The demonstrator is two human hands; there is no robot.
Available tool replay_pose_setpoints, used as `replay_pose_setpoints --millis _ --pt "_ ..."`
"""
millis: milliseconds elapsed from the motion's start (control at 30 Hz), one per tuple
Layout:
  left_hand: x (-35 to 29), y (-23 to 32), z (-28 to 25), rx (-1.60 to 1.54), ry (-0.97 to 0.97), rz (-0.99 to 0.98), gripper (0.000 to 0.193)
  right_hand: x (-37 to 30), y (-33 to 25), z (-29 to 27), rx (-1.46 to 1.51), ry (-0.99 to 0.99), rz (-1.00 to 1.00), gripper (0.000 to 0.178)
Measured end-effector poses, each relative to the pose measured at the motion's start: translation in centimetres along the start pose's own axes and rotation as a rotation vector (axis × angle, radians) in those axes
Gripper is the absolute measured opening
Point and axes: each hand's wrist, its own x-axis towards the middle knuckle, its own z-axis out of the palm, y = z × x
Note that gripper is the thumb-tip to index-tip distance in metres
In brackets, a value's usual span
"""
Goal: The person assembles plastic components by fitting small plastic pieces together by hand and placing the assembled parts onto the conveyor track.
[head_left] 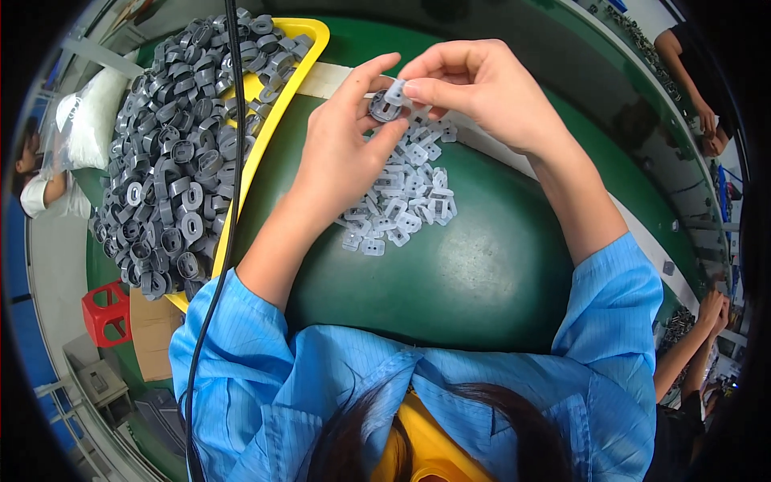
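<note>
My left hand (341, 132) is closed round a grey ring-shaped plastic part (383, 107), its hollow side facing up. Between the thumb and forefinger of my right hand (482, 92) is a small translucent plastic piece (395, 92), held at the grey part's upper edge. Whether the piece is seated in it cannot be made out. Below both hands, a loose pile of similar translucent pieces (397, 205) lies on the green table (482, 281).
A yellow tray (269, 136) heaped with grey plastic parts (173, 153) stands at the left. A black cable (234, 161) hangs down across it. Beyond are a red stool (107, 313) and a clear bag of white material (92, 120). Other people's hands (711, 309) work at the right.
</note>
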Motion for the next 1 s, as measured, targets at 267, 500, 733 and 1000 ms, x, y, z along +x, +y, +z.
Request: replay_pose_setpoints --millis 267,500,733,1000 --pt "0.2 -0.1 -1.1 0.73 0.031 0.24 0.034 -0.1 1.3 1.3 -0.278 0.093 -0.117 0.016" --pt "-0.1 0.3 -0.5 0.336 -0.042 -0.069 0.033 -0.2 2.5 1.2 -0.916 0.238 -0.644 0.01" --pt "0.0 -0.2 -0.3 0.052 0.097 -0.033 0.035 0.1 2.4 1.6 -0.322 0.257 -0.155 0.014" --pt "0.1 -0.4 -0.2 0.328 0.108 0.123 0.034 0.0 2.9 2.4 -0.306 0.273 -0.238 0.017"
